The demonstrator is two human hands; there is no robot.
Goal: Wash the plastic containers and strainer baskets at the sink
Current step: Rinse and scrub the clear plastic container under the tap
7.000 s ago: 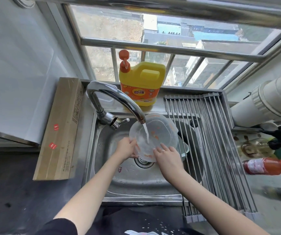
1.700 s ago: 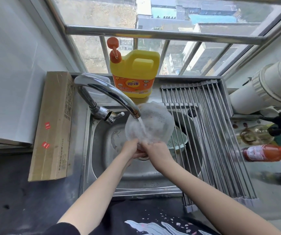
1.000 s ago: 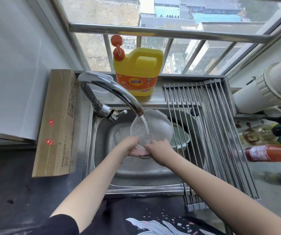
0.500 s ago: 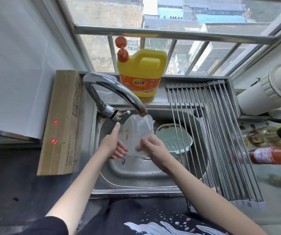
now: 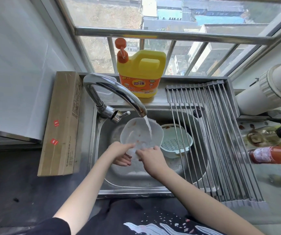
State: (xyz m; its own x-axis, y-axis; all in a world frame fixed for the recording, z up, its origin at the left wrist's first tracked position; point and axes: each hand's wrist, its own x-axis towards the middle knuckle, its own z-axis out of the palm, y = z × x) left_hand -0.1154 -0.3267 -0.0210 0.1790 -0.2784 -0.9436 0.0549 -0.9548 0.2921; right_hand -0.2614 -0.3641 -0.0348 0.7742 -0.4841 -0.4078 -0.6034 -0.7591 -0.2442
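Observation:
A clear plastic container (image 5: pixel 136 133) with orange smears inside is tilted under the running tap (image 5: pixel 119 94), and water streams into it. My left hand (image 5: pixel 121 153) grips its near rim from the left and below. My right hand (image 5: pixel 150 156) grips the near rim from the right. A pale green strainer basket (image 5: pixel 176 141) with a perforated bottom lies in the steel sink (image 5: pixel 133 182) to the right, partly under the rack bars.
A roll-up metal drying rack (image 5: pixel 221 141) covers the sink's right part. A yellow detergent jug (image 5: pixel 140 73) stands on the sill behind the tap. A cardboard box (image 5: pixel 62 124) lies left of the sink. A red sauce bottle (image 5: pixel 273 156) and another bottle sit at right.
The container has turned from edge-on to opening upward under the stream. My left hand, open and off it half a second ago, now grips its rim.

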